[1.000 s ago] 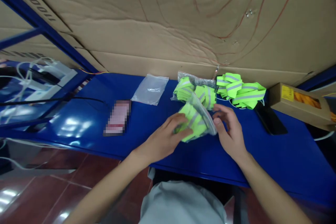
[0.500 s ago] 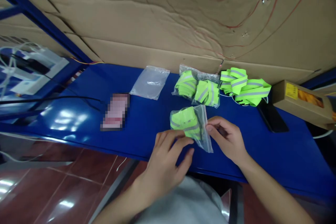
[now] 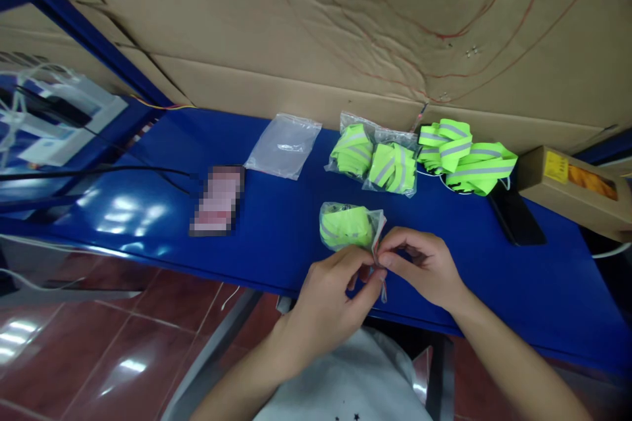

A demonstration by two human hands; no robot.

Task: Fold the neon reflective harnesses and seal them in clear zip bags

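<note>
A clear zip bag [image 3: 378,233] with a folded neon-yellow reflective strap [image 3: 346,226] inside lies near the front of the blue table. My left hand [image 3: 340,296] pinches the bag's zip edge between thumb and fingers. Close beside it, my right hand [image 3: 419,263] pinches the same edge, its thumb and forefinger together. Behind them lie two more bagged straps [image 3: 352,150], side by side. To their right is a pile of unbagged reflective straps [image 3: 478,168] with grey stripes and white cord.
An empty clear bag [image 3: 285,145] lies at the back. A blurred-out phone [image 3: 218,200] is on the left, and a black phone [image 3: 516,214] on the right beside a cardboard box [image 3: 575,191]. Power strips with cables [image 3: 69,118] stand far left; a cardboard wall rises behind.
My left hand has moved right from beside the strap to take hold of the bag's zip edge. That edge, spread flat before, is now turned up between both hands.
</note>
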